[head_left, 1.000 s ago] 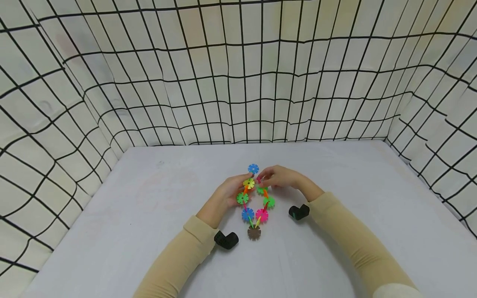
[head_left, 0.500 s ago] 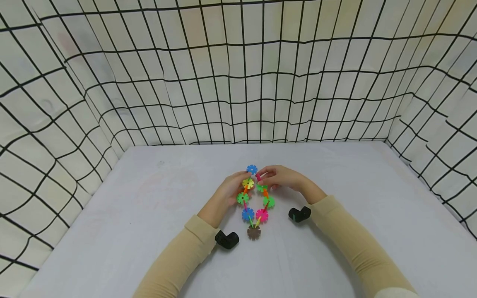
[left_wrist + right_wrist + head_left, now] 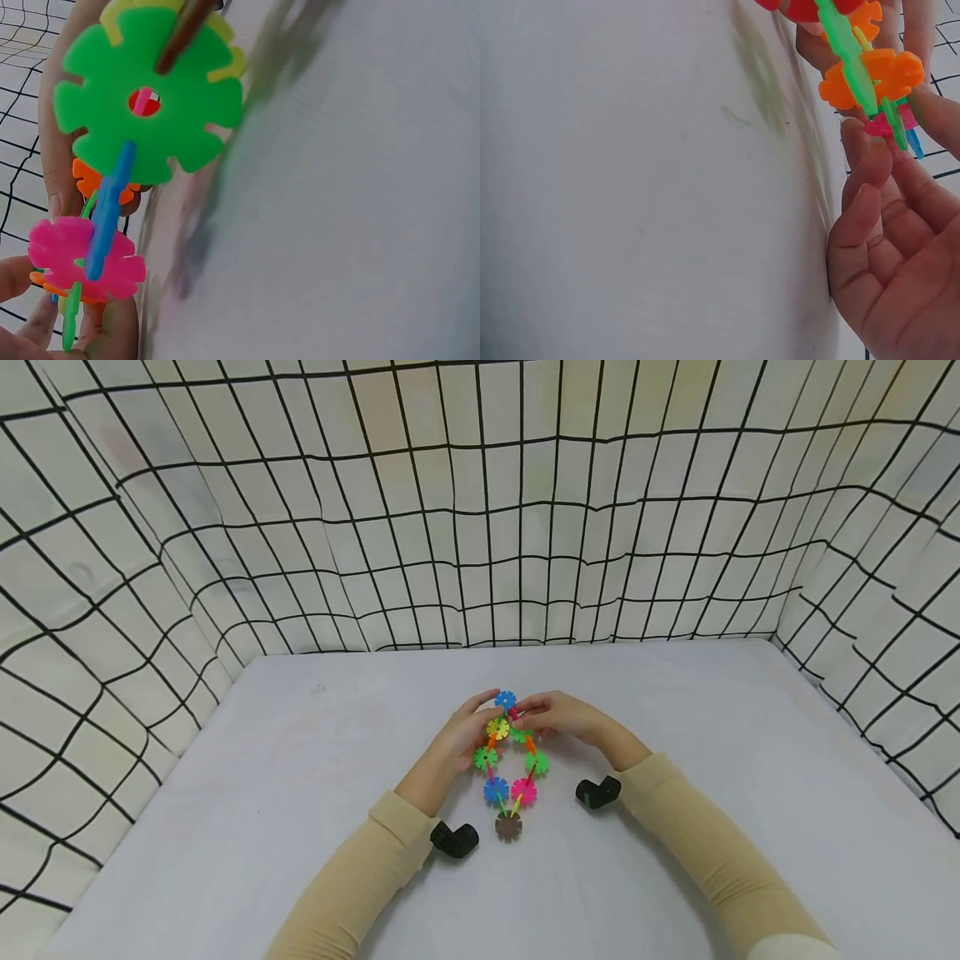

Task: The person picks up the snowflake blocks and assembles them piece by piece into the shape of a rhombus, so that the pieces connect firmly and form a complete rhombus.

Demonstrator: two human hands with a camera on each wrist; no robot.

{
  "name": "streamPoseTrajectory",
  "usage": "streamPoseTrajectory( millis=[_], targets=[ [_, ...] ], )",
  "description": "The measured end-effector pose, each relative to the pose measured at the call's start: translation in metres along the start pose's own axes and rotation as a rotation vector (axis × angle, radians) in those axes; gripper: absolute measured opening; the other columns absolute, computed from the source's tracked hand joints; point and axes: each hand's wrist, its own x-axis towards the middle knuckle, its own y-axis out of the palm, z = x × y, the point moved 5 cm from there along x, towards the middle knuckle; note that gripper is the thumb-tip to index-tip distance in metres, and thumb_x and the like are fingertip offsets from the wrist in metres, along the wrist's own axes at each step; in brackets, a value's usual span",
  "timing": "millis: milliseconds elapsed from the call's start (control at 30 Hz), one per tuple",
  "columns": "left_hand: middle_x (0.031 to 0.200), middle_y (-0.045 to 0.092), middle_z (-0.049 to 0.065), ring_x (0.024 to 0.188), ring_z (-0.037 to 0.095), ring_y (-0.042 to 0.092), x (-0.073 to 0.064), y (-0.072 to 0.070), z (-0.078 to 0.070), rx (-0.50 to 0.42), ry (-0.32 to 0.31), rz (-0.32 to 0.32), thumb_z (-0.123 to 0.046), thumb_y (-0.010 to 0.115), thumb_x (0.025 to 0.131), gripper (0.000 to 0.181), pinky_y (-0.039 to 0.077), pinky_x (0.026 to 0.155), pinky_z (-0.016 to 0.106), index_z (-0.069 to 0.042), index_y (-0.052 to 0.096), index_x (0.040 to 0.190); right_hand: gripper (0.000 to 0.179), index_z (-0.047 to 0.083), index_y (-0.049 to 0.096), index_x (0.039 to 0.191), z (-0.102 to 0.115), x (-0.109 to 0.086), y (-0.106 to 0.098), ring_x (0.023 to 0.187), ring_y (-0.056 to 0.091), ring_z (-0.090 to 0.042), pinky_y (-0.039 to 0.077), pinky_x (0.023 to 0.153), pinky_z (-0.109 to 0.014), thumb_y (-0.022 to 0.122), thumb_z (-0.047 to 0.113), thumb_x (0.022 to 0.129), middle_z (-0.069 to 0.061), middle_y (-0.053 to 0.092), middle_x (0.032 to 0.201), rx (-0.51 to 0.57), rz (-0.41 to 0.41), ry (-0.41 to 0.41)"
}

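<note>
A loop of slotted plastic snowflake discs lies between my hands in the head view. It runs from a brown disc (image 3: 508,827) at the near end to a blue disc (image 3: 505,700) at the far end. My left hand (image 3: 459,737) holds the left side of the loop by the yellow disc (image 3: 497,728). The right hand (image 3: 564,717) pinches a small pink disc (image 3: 513,713) close to the blue one; whether these touch is too small to tell. In the left wrist view a large green disc (image 3: 195,135) hides part of the left hand. An orange disc (image 3: 900,69) fills the right wrist view's top.
A white table (image 3: 337,735) lies under both arms. White walls with black netting (image 3: 480,539) stand at the back and sides. Black wrist devices sit at the left sleeve (image 3: 455,841) and right sleeve (image 3: 598,792).
My right hand has brought the pink disc a little left and away from me, so the gap near the blue disc is narrower. The left hand's fingers have spread toward the blue disc.
</note>
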Motion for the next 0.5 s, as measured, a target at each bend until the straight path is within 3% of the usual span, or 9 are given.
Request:
streamPoseTrajectory(
  millis=[67,167,333,400,500],
  targets=[
    [0.159,0.036,0.017,0.136,0.039,0.046,-0.0006,0.0005,-0.0012,0.022,0.009,-0.001,-0.017,0.057,0.106,0.051,0.051,0.098,0.040,-0.016,0.044,0.156,0.046,0.000,0.060,0.138,0.0008,-0.0016,-0.0005,0.089,0.058,-0.018,0.051,0.080,-0.028,0.068,0.024,0.101,-0.005,0.069,0.111,0.001,0.000,0.001],
    [0.162,0.032,0.017,0.142,0.040,0.039,-0.0020,0.0010,-0.0023,0.039,0.018,-0.007,-0.017,0.057,0.106,0.050,0.033,0.117,0.050,-0.016,0.047,0.154,0.046,0.000,0.060,0.139,0.0014,-0.0033,-0.0008,0.091,0.057,-0.019,0.050,0.080,-0.028,0.067,0.024,0.101,-0.004,0.068,0.111,0.004,0.004,0.003],
    [0.164,0.026,0.018,0.147,0.045,0.030,-0.0034,0.0013,-0.0010,0.076,0.016,-0.010,-0.018,0.058,0.105,0.048,0.024,0.120,0.055,-0.016,0.050,0.153,0.044,0.000,0.059,0.139,0.0008,-0.0041,-0.0007,0.090,0.056,-0.019,0.050,0.079,-0.027,0.066,0.023,0.102,-0.004,0.067,0.110,0.011,0.004,0.007],
    [0.164,0.027,0.017,0.147,0.045,0.030,-0.0034,0.0011,-0.0004,0.092,0.010,-0.010,-0.019,0.059,0.105,0.048,0.026,0.119,0.055,-0.016,0.050,0.152,0.044,0.000,0.060,0.138,0.0012,-0.0046,-0.0004,0.089,0.056,-0.019,0.050,0.078,-0.027,0.066,0.023,0.101,-0.004,0.067,0.109,0.017,-0.002,0.009],
    [0.161,0.034,0.018,0.138,0.042,0.044,-0.0031,0.0009,-0.0004,0.095,-0.005,-0.004,-0.020,0.059,0.105,0.048,0.048,0.103,0.044,-0.017,0.050,0.153,0.044,0.000,0.062,0.136,0.0016,-0.0050,-0.0006,0.086,0.057,-0.019,0.050,0.076,-0.027,0.069,0.023,0.100,-0.004,0.068,0.110,0.021,-0.027,0.011]
  ],
)
